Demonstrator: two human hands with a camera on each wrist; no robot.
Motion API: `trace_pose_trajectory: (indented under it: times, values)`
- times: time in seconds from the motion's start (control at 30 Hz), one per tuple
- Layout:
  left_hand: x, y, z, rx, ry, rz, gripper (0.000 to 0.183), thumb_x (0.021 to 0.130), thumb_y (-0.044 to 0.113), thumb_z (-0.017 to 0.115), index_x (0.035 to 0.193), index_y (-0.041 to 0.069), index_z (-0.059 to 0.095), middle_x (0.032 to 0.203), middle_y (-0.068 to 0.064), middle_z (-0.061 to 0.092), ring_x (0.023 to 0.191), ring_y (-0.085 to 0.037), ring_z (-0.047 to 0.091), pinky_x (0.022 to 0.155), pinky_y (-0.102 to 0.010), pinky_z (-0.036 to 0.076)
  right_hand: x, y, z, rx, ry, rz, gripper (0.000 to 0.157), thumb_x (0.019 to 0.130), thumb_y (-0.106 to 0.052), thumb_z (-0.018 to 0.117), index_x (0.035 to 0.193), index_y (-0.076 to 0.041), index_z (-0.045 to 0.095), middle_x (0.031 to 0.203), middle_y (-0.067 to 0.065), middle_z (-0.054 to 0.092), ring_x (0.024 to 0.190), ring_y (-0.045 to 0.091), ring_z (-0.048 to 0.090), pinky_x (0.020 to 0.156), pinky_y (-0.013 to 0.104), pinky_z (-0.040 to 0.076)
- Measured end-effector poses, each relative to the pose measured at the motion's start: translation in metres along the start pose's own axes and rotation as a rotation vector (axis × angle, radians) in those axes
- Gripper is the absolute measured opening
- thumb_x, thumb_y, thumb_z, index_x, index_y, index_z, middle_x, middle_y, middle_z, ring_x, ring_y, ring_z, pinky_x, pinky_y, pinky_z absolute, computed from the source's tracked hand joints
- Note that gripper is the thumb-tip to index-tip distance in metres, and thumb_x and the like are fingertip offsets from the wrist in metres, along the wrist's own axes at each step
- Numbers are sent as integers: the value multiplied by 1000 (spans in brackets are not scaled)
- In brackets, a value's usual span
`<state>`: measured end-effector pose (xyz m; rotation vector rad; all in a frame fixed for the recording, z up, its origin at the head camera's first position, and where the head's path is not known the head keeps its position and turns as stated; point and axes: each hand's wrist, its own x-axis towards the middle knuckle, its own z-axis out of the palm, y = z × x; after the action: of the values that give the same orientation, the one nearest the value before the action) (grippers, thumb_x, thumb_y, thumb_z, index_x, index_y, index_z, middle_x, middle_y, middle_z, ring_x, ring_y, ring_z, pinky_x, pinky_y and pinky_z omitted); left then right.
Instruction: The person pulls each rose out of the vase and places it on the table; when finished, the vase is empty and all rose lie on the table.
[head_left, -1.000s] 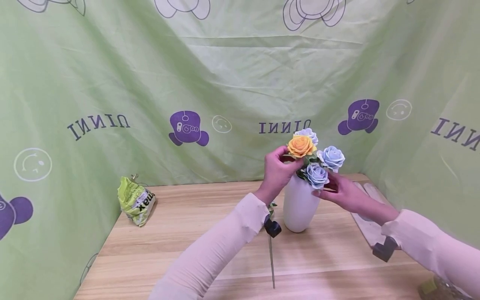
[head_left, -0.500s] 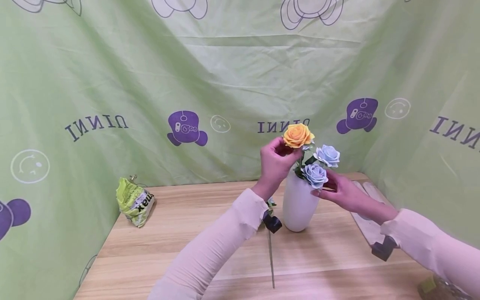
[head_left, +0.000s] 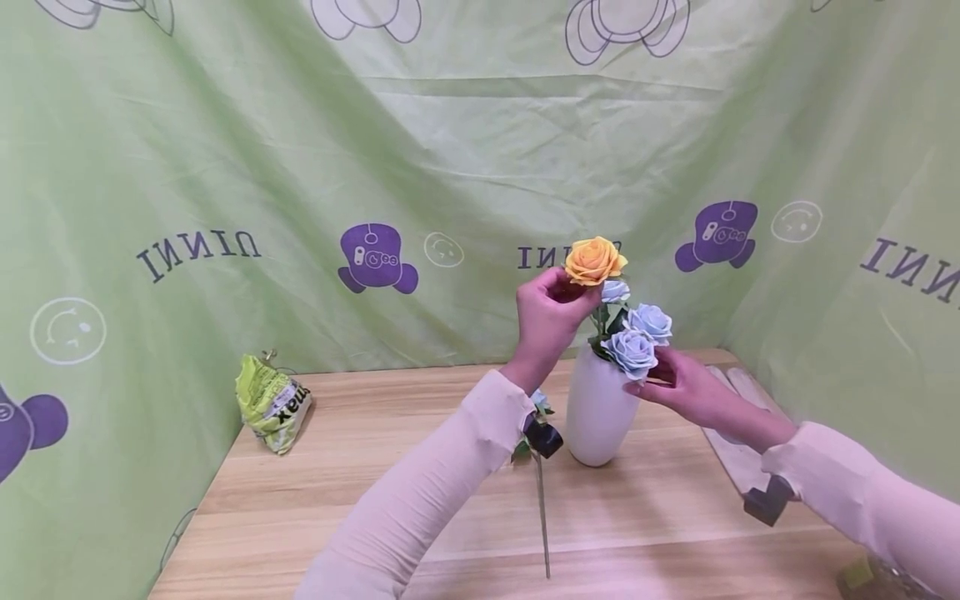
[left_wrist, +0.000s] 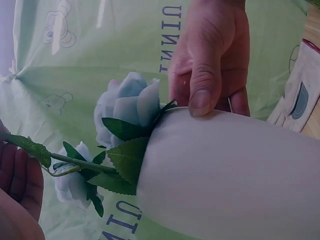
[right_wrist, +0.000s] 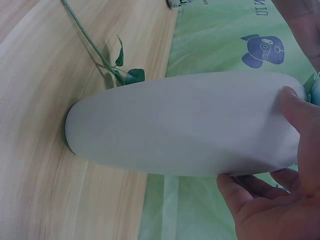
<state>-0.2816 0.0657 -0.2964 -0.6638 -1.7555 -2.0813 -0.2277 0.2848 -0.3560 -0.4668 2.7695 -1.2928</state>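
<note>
My left hand (head_left: 551, 321) pinches an orange rose (head_left: 596, 261) just under its bloom, above a tall white vase (head_left: 600, 412). In the left wrist view a leafy green stem (left_wrist: 82, 162) runs from the left hand (left_wrist: 17, 200) into the vase mouth. Pale blue roses stand in the vase, one front bloom (head_left: 633, 354) leaning over the rim. My right hand (head_left: 693, 392) grips the upper right side of the vase, thumb and fingers around it in the right wrist view. Another blue rose (head_left: 540, 400) lies on the table left of the vase, partly hidden by the left sleeve.
A crumpled green bag (head_left: 273, 404) sits at the table's back left. A pale work glove (left_wrist: 300, 90) lies right of the vase. At the bottom right is a clear container (head_left: 870, 579), partly cut off. A green printed curtain (head_left: 480, 167) hangs behind the wooden table.
My left hand has risen with the orange rose, drawing it higher above the vase and slightly left. The right blue bloom has sunk lower. My right hand stays on the vase.
</note>
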Motion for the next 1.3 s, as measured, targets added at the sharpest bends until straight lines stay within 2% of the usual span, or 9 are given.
trace_pose_trajectory:
  times: [0.3,0.63,0.93,1.3]
  values:
    - [8,8,4,-21,17,17,17,78,0,80,90,-8,71,89,-24,73,71,-6,66,68,-24,62,-1,3,1,4,7,6,73,95,-31,69,150,3,34,146,29,51,131,48,53,98,47,57]
    - [11,17,6,-22,4,38,16,78,0,79,89,-8,70,86,-26,72,68,-5,64,62,-20,59,-1,6,2,13,12,0,71,96,-29,68,149,4,34,145,31,51,131,50,53,98,47,57]
    - [17,29,9,-17,-4,69,15,79,1,78,88,-9,70,87,-27,74,69,-2,67,68,-24,62,-2,2,1,-3,12,10,71,96,-29,68,148,5,34,144,31,51,129,49,54,97,46,58]
    - [25,40,10,-12,-17,87,16,79,2,79,87,-8,70,85,-26,74,67,-4,67,67,-25,62,0,4,1,-5,5,11,71,96,-33,68,148,2,35,145,29,51,130,47,54,99,48,57]
